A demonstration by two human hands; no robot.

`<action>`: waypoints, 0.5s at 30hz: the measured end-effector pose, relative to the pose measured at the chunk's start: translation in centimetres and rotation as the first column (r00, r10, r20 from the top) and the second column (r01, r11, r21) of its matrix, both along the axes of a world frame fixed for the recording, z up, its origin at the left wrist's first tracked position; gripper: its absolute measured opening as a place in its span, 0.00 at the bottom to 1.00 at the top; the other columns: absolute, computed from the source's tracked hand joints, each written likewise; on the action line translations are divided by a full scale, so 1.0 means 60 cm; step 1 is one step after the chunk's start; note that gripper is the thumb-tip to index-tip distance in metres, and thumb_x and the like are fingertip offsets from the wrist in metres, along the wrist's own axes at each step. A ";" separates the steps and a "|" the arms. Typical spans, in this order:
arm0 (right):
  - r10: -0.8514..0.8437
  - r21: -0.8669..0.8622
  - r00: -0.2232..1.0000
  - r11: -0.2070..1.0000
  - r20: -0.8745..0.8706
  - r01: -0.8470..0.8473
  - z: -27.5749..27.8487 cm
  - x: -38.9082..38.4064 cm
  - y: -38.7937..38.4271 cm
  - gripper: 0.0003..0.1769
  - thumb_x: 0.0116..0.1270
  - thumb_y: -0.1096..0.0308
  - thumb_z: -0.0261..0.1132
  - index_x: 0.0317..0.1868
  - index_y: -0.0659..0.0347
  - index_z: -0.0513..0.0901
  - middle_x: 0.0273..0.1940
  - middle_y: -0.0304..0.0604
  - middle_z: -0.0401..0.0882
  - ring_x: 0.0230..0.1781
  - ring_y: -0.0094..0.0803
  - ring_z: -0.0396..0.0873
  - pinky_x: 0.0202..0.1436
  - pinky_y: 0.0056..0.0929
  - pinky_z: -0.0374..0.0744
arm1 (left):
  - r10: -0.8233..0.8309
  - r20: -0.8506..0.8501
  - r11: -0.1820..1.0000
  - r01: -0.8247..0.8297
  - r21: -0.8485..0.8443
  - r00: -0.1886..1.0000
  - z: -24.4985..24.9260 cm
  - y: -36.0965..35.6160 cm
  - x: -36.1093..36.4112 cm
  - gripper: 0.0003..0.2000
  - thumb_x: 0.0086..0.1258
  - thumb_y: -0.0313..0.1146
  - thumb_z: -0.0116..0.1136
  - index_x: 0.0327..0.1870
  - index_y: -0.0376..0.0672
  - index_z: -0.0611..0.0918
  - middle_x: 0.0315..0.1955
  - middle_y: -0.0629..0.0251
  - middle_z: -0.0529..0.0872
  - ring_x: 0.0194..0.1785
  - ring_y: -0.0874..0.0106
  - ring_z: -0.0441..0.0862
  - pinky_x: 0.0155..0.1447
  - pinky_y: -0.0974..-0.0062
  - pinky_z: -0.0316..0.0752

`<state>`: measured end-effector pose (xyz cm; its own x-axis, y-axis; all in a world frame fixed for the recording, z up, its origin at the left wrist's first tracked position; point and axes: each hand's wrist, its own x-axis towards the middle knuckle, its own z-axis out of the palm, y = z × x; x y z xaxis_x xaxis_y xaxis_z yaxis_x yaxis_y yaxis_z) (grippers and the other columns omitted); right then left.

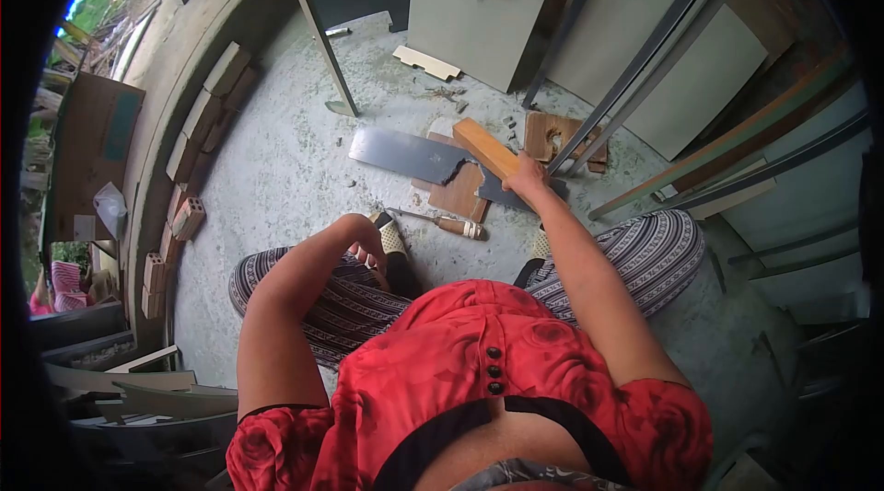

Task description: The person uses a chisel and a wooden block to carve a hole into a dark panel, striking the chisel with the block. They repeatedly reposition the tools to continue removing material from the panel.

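Observation:
My right hand (528, 176) is closed around one end of a yellow-brown wooden block (486, 149), held slanting above a long grey panel (396, 152). The panel has a rough, jagged cutout near its middle. Under it lies a brown wooden board (458, 204), showing through the gap. A chisel (456, 227) with a wooden handle rests on the floor in front of the board, its blade pointing left. My left hand (366, 238) hangs over my left knee, beside my shoe. Its fingers are loosely bent, partly hidden, and hold nothing that I can see.
Another brown board (557, 139) with a gouged hole lies behind the block. Large pale panels (479, 12) and metal bars (645, 49) lean at the back and right. A notched offcut (426, 62) and debris lie on the concrete floor. Bricks (189, 218) line the left ledge.

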<state>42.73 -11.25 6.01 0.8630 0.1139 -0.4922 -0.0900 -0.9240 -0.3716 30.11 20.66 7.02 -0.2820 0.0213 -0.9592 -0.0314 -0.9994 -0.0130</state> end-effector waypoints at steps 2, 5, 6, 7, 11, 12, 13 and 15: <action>0.023 -0.028 0.999 0.999 -0.047 -0.024 -0.004 0.002 -0.002 0.40 0.36 0.61 0.75 0.53 0.62 0.69 0.51 0.52 0.77 0.54 0.43 0.76 0.56 0.35 0.76 | -0.002 -0.075 0.999 -0.001 -0.043 0.997 -0.045 0.020 -0.018 0.37 0.47 0.64 0.64 0.56 0.49 0.79 0.55 0.60 0.78 0.60 0.60 0.72 0.61 0.59 0.68; 0.105 -0.099 0.994 0.989 -0.008 -0.105 -0.002 -0.004 0.004 0.42 0.39 0.63 0.76 0.56 0.63 0.66 0.52 0.52 0.77 0.55 0.42 0.76 0.56 0.35 0.76 | -0.016 -0.121 1.000 0.014 -0.014 0.993 0.018 -0.010 -0.004 0.37 0.47 0.63 0.64 0.55 0.46 0.79 0.55 0.60 0.78 0.59 0.62 0.73 0.62 0.59 0.68; 0.128 -0.122 0.992 0.984 -0.008 -0.128 -0.008 -0.004 0.004 0.42 0.39 0.63 0.76 0.56 0.62 0.66 0.52 0.52 0.76 0.55 0.43 0.76 0.56 0.35 0.76 | -0.048 -0.047 0.999 0.049 0.019 0.998 0.034 -0.018 -0.002 0.33 0.50 0.61 0.63 0.51 0.46 0.81 0.50 0.62 0.81 0.54 0.64 0.76 0.58 0.60 0.70; 0.154 -0.142 0.988 0.978 -0.008 -0.153 -0.007 -0.006 0.004 0.43 0.39 0.63 0.76 0.57 0.62 0.65 0.53 0.52 0.75 0.55 0.44 0.75 0.56 0.35 0.75 | -0.084 0.025 0.995 0.082 0.057 0.996 0.047 -0.024 0.000 0.29 0.53 0.60 0.62 0.47 0.45 0.83 0.46 0.64 0.83 0.49 0.67 0.78 0.55 0.62 0.72; 0.271 -0.203 0.962 0.940 -0.046 -0.274 -0.017 -0.007 0.005 0.40 0.43 0.64 0.74 0.57 0.60 0.63 0.55 0.54 0.72 0.56 0.47 0.74 0.58 0.39 0.74 | -0.125 0.067 0.992 0.124 0.007 0.990 0.102 -0.044 0.014 0.35 0.48 0.61 0.65 0.49 0.39 0.81 0.49 0.57 0.82 0.52 0.59 0.78 0.56 0.57 0.72; 0.299 -0.216 0.950 0.926 -0.088 -0.311 -0.003 -0.012 0.004 0.38 0.46 0.64 0.72 0.57 0.60 0.63 0.55 0.54 0.71 0.56 0.48 0.74 0.58 0.40 0.74 | -0.094 0.013 0.995 0.094 0.030 0.995 0.084 -0.040 0.014 0.34 0.48 0.61 0.64 0.48 0.39 0.82 0.48 0.57 0.82 0.52 0.58 0.78 0.55 0.56 0.72; 0.311 -0.218 0.948 0.923 -0.069 -0.319 -0.007 -0.014 0.006 0.38 0.46 0.64 0.72 0.57 0.60 0.63 0.55 0.54 0.71 0.56 0.48 0.74 0.58 0.40 0.74 | -0.066 -0.040 0.996 0.068 0.050 0.997 0.075 -0.039 0.013 0.33 0.49 0.60 0.64 0.48 0.39 0.82 0.48 0.57 0.82 0.51 0.57 0.78 0.55 0.55 0.72; 0.285 -0.181 0.958 0.942 -0.015 -0.283 -0.016 -0.015 0.012 0.34 0.51 0.64 0.67 0.58 0.58 0.63 0.55 0.53 0.68 0.57 0.49 0.71 0.58 0.44 0.72 | -0.080 -0.052 0.995 0.083 0.046 0.995 0.048 -0.033 0.008 0.34 0.51 0.60 0.63 0.52 0.40 0.80 0.48 0.56 0.82 0.52 0.57 0.78 0.55 0.52 0.71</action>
